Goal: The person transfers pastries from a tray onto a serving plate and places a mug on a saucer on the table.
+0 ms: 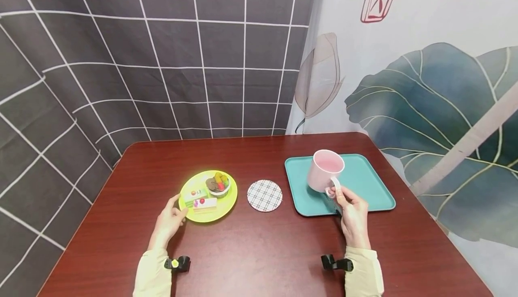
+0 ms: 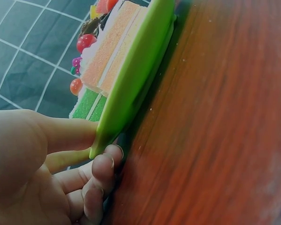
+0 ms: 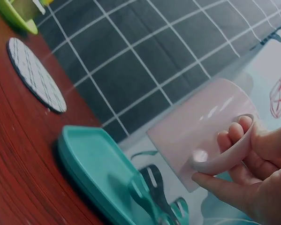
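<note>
My left hand (image 1: 169, 219) pinches the near-left rim of a yellow-green plate (image 1: 226, 204), thumb on top and fingertips under the edge in the left wrist view. On the plate are two toy cake slices, one pink (image 1: 205, 205) and one green (image 1: 194, 195), and a small bowl (image 1: 219, 193) of brown, yellow and red pieces. My right hand (image 1: 354, 213) grips a pink mug (image 1: 321, 173) by its handle. The right wrist view shows the mug upright and raised above a teal tray (image 1: 364, 180). A dark slotted utensil (image 3: 154, 185) shows at the tray, partly hidden.
A round checked coaster (image 1: 265, 195) lies on the brown table (image 1: 251, 243) between plate and tray. Behind the table hang a dark grid-patterned curtain (image 1: 218, 45) and a pale curtain with leaf prints (image 1: 425, 99).
</note>
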`<state>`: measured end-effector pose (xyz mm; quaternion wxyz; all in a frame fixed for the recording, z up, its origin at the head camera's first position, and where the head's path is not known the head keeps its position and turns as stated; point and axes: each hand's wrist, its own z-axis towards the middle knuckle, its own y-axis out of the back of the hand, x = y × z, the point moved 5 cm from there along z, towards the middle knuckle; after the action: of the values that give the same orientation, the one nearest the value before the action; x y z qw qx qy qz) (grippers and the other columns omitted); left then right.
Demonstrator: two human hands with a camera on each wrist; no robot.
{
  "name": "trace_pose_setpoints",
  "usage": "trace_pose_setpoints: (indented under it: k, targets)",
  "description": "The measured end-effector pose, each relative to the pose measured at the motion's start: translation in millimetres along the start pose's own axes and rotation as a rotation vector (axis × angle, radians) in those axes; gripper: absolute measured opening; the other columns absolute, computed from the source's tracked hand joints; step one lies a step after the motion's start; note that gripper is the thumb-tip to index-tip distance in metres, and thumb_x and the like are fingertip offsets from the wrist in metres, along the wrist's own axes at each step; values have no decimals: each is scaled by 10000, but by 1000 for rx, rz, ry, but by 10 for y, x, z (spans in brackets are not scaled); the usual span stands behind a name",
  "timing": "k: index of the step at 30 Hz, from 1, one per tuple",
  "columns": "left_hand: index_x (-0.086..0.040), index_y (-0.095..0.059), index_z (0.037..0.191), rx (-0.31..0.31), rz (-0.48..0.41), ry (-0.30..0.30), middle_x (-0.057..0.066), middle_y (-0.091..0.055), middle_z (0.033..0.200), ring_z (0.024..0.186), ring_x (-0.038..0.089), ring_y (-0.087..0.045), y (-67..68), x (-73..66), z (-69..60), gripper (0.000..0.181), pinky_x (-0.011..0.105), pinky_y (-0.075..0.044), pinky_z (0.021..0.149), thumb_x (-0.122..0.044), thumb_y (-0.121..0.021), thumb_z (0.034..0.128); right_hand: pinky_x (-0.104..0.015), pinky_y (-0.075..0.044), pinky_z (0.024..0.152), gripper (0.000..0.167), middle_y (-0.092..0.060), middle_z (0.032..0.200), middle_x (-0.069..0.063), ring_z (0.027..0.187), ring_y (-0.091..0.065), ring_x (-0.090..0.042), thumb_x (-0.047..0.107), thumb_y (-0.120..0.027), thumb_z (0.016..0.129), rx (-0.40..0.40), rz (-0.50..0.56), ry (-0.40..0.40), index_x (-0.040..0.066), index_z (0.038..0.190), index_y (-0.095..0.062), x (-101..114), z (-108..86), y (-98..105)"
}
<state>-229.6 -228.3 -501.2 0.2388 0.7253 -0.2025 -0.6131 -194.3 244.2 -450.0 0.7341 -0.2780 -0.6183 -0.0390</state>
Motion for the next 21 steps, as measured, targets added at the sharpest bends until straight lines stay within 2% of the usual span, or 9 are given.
trace_pose_setpoints:
  k: [6,10,16,21]
  targets:
    - [-31,-305,1467,2,9,3,31,-555,677,608,121,-508,19,24,-10,582,272,-396,615,-134,-545,947,-189,-548,759,172,-729,746,9,744,-694,-68,-28,-567,925,82,-16,-2,9,893,-731,-58,-58,-238]
    - [-24,-301,1466,-1,21,1,34,-557,677,604,116,-506,43,33,-19,582,273,-390,603,-138,-543,949,-195,-548,763,146,-723,738,24,729,-690,-63,-15,-565,932,128,-49,-16,-70,958,-697,-118,-93,-443]
    - [-44,-296,1479,13,-7,20,34,-556,695,627,119,-518,39,18,-32,588,273,-392,638,-144,-537,952,-188,-545,768,254,-719,745,62,731,-687,-38,-14,-560,934,199,-122,9,-241,1044,-597,-225,-122,-732]
    - [-37,-296,1476,20,13,10,33,-558,691,622,116,-514,19,-13,-18,586,272,-387,634,-140,-535,951,-177,-542,752,288,-703,743,88,732,-681,-17,-32,-561,927,262,-145,40,-294,1047,-555,-342,-120,-941]
